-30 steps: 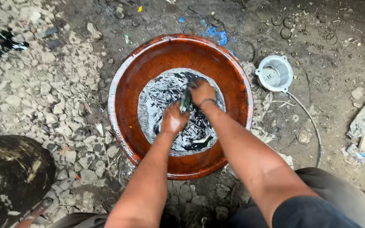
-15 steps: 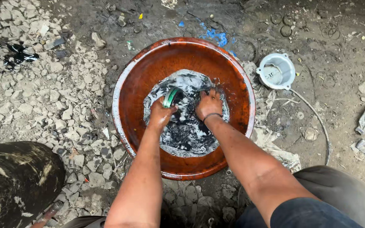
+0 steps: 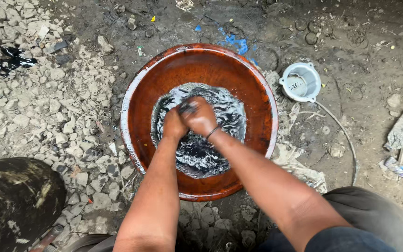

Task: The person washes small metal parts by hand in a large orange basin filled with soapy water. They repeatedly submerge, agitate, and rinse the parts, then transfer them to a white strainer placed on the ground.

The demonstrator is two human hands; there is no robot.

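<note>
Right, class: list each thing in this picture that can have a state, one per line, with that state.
Basin: upright on the ground, holding dark foamy liquid.
Liquid: black, streaked with grey froth, shallow.
Left hand: in the basin, fingers curled shut, pressed against the right.
Right hand: in the basin, closed around a small dark object, blurred.
White cup: upright beside the basin, open on top.

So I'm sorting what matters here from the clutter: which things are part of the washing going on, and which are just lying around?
In use:
- red-brown basin
- dark soapy liquid in it
- left hand and right hand, pressed together over a small dark item, too blurred to identify

Lying about:
- white plastic cup
- rubble
- bent wire
- dark stained bulky object
</note>
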